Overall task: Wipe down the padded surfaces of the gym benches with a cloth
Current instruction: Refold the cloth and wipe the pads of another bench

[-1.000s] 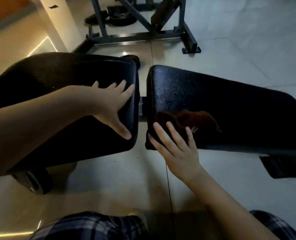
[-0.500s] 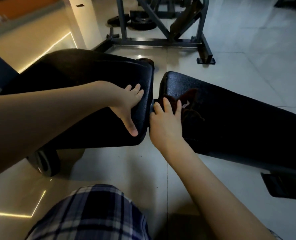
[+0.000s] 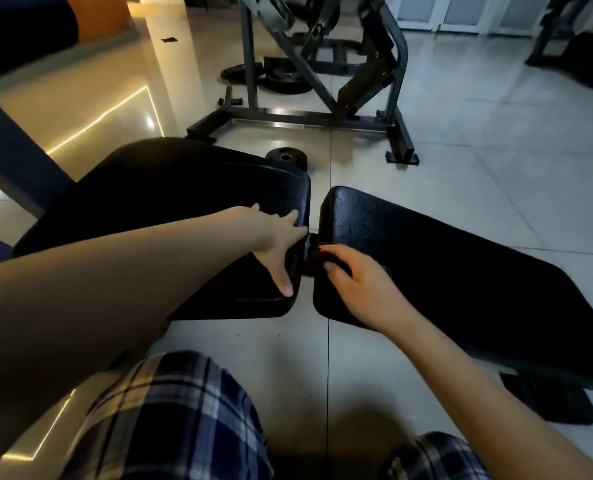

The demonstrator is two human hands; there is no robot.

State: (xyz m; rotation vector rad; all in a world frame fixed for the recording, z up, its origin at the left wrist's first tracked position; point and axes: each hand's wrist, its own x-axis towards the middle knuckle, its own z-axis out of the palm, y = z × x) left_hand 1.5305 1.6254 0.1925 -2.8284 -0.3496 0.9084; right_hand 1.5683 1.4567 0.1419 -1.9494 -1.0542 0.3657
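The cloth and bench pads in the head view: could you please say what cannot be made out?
All head view:
cloth: mostly hidden under the curled right hand.
right pad: far end cut off by the right frame edge.
left pad: near side covered by the left hand and forearm.

Left hand (image 3: pixel 277 244) presses left pad (image 3: pixel 184 188); right hand (image 3: pixel 360 289) grips cloth (image 3: pixel 317 251) on right pad (image 3: pixel 444 271).

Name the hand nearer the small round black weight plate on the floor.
Left. Left hand lies on the black pad just before the weight plate; right hand is farther back.
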